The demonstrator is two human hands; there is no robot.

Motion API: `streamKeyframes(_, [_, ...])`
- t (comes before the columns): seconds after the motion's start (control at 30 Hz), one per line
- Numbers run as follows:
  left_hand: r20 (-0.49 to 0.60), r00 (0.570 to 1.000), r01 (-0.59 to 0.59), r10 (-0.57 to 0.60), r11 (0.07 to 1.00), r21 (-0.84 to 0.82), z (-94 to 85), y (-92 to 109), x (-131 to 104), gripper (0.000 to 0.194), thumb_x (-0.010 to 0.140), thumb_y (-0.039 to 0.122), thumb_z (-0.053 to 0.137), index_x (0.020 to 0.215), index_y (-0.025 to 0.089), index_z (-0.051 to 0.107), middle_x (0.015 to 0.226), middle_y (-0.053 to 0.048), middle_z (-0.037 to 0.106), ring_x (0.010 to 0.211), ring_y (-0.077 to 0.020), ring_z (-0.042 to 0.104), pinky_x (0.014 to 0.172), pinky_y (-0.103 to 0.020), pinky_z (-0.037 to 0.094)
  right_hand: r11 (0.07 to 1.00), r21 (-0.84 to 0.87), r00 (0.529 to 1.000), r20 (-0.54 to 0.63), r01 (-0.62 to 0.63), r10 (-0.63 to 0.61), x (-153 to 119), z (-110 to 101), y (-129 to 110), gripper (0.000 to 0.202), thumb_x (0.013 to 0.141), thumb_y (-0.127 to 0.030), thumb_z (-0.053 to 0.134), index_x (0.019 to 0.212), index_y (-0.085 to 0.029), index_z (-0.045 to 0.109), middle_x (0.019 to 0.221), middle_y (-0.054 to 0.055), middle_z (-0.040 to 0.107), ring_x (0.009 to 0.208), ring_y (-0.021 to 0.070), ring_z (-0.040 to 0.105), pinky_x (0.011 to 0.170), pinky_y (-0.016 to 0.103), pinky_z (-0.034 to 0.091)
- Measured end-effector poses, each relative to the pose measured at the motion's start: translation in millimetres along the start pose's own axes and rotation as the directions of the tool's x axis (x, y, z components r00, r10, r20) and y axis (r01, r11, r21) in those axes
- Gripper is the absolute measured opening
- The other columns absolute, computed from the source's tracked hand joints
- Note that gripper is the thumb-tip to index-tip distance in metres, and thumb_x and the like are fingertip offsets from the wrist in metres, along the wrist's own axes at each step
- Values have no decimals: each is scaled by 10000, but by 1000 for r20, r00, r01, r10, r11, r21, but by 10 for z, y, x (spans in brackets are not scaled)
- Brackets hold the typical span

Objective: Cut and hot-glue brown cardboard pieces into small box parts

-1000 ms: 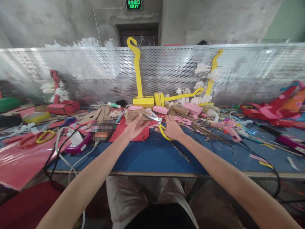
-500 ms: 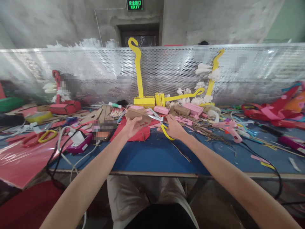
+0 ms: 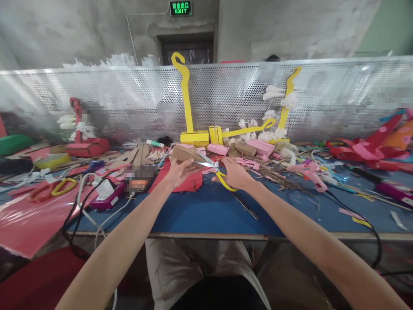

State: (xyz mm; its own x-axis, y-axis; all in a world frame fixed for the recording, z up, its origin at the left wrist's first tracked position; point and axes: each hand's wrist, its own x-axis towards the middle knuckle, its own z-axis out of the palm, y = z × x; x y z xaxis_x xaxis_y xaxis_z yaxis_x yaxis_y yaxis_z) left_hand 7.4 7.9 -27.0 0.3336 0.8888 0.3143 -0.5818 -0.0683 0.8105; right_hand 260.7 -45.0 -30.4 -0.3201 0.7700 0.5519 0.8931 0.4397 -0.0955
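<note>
While left hand (image 3: 180,173) is pinching brown folded cardboard (image 3: 183,153) towards eleven o'clock, right hand (image 3: 237,174) is squeezing yellow-handled metal scissors (image 3: 215,164) narrower.

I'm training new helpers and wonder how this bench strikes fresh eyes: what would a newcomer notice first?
Probably the tall yellow hooked piece, upright on its block in front of the perforated metal screen. Next, near the middle of the blue tabletop, the yellow-handled scissors in the right hand, beside the brown cardboard piece in the left. High behind, the green exit sign glows.
</note>
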Motion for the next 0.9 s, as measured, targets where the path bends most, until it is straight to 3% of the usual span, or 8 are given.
streamKeyframes(0.17, [-10, 1000, -21, 21, 1000, 7, -13, -24, 14, 581, 677, 175, 904, 1152, 182, 570, 1027, -75, 782, 901, -273, 776, 906, -519, 606, 999, -26, 999, 46, -28, 29, -2, -7, 19, 635, 858, -672, 672, 1198, -146, 569, 1063, 173, 706, 921, 323, 677, 754, 355, 460])
streamKeyframes(0.33, [-9, 999, -33, 34, 999, 10, -7, -44, 9, 585, 682, 166, 896, 1167, 179, 569, 1044, -78, 779, 908, -268, 770, 911, -535, 598, 999, -32, 998, 59, -27, 29, 11, 7, 42, 561, 859, -685, 659, 1073, -168, 613, 903, 117, 723, 744, 260, 659, 634, 306, 382])
streamKeyframes(0.67, [-14, 999, -32, 32, 999, -11, 10, -33, -5, 548, 646, 161, 906, 1106, 182, 609, 1024, -50, 780, 906, -251, 769, 928, -537, 607, 999, -43, 1000, -11, -28, 28, 29, 15, 79, 444, 882, -632, 656, 755, -215, 573, 697, 64, 655, 686, 228, 620, 634, 298, 377])
streamKeyframes(0.8, [-26, 999, -37, 36, 999, -19, 12, -45, 15, 558, 642, 160, 902, 1116, 184, 609, 994, -44, 785, 928, -260, 771, 959, -546, 593, 998, -52, 999, -34, -43, 41, 36, 28, 87, 424, 891, -626, 642, 841, -207, 598, 760, 76, 674, 719, 242, 627, 635, 311, 398])
streamKeyframes(0.9, [-34, 999, -35, 34, 999, -13, 7, -44, 30, 577, 650, 166, 897, 1143, 181, 598, 989, -58, 790, 903, -263, 777, 935, -526, 603, 997, -61, 998, -44, -36, 33, 22, 23, 69, 496, 890, -645, 631, 1059, -180, 595, 1016, 137, 696, 883, 285, 651, 696, 339, 442])
